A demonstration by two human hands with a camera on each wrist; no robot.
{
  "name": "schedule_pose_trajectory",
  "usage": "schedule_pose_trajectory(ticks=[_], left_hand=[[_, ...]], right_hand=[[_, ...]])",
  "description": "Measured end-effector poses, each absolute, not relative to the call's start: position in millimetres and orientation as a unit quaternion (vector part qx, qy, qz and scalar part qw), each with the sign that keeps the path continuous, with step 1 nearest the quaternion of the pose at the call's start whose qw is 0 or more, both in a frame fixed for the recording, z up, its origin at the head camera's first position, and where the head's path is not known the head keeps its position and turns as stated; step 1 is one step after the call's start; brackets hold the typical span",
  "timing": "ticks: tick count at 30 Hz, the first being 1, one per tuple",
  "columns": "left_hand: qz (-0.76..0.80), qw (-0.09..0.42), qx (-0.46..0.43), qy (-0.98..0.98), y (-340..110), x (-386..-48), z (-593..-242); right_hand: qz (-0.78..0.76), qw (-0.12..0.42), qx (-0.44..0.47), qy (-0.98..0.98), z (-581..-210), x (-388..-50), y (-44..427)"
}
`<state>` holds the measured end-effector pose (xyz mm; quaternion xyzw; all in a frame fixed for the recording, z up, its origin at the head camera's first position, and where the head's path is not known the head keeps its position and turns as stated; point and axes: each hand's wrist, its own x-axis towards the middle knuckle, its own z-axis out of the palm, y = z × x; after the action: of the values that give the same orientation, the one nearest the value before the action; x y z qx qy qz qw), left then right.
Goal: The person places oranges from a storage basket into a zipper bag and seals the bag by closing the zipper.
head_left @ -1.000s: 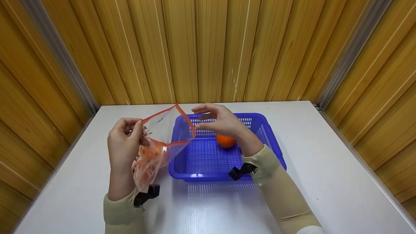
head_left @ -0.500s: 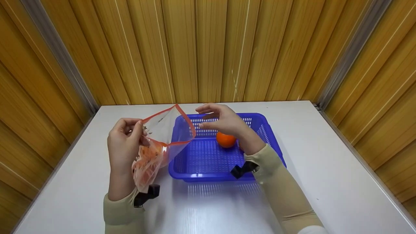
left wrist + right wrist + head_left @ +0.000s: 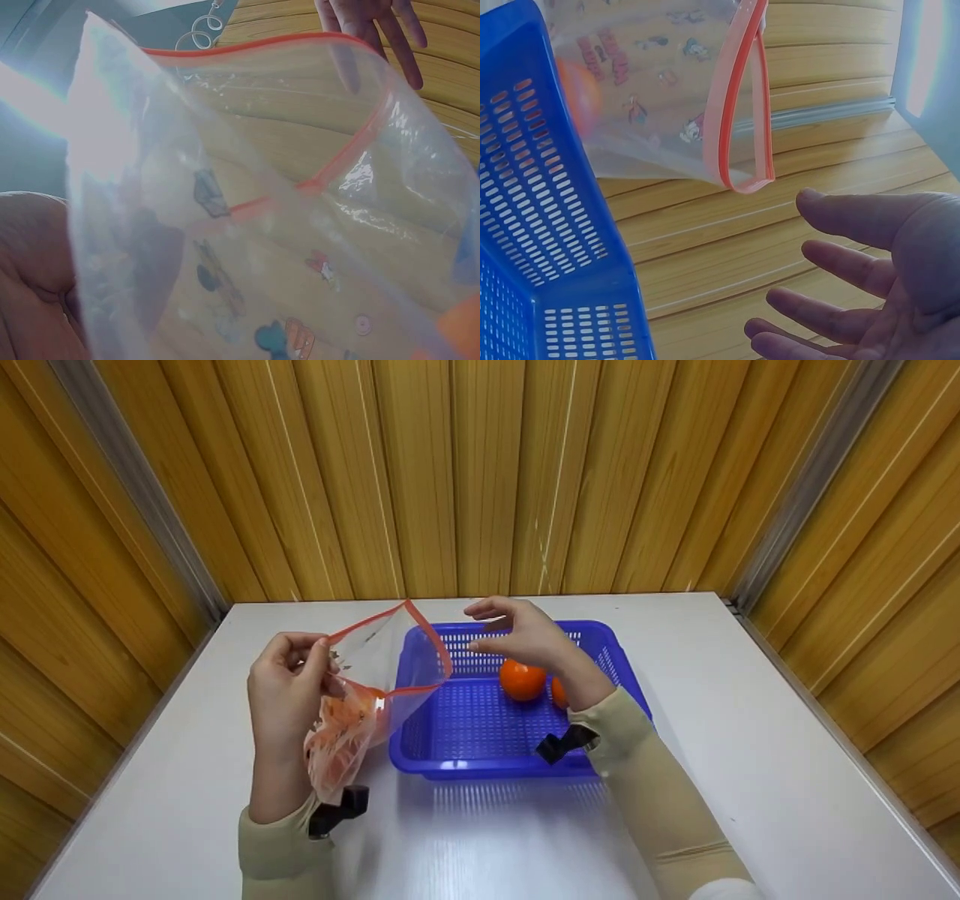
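A clear zip bag (image 3: 360,652) with a red zip edge and small printed figures hangs from my left hand (image 3: 289,690), which pinches its rim at the left. The bag's mouth stands wide, facing right. Something orange and round shows through its lower part, blurred by the plastic. My right hand (image 3: 525,637) hovers over the blue basket (image 3: 465,766), apart from the bag, with nothing in it; the right wrist view shows its fingers (image 3: 832,315) spread and relaxed. Inside the basket lies an orange (image 3: 523,680), and a second orange (image 3: 559,693) is partly covered by my right wrist.
The basket stands on a white table (image 3: 750,780), right of the bag. Wood-patterned panels (image 3: 480,472) rise behind the table and at both sides. A black camera mount (image 3: 341,810) sits on the left wrist, another (image 3: 562,744) on the right.
My right hand has drawn a little to the right, away from the bag's mouth. More of the second orange shows beside the wrist. The left hand and the bag have stayed in place.
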<state>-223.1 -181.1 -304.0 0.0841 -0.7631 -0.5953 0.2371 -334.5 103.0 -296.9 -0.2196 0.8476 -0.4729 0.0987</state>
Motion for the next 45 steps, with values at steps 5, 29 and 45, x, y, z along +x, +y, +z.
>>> schedule_pose_trajectory(ticks=[5,29,45], left_hand=[[-0.588,0.242,0.085,-0.767,-181,-224,-305],[-0.587,0.229,0.096,-0.771,-182,-225,-305],[-0.595,0.247,0.075,-0.761,-182,-224,-306]], right_hand=[[-0.457,0.094,-0.220,0.857,-300,-340,105],[-0.330,0.117,-0.171,0.921,-317,-365,113],[-0.255,0.136,-0.173,0.942,-338,-374,113]])
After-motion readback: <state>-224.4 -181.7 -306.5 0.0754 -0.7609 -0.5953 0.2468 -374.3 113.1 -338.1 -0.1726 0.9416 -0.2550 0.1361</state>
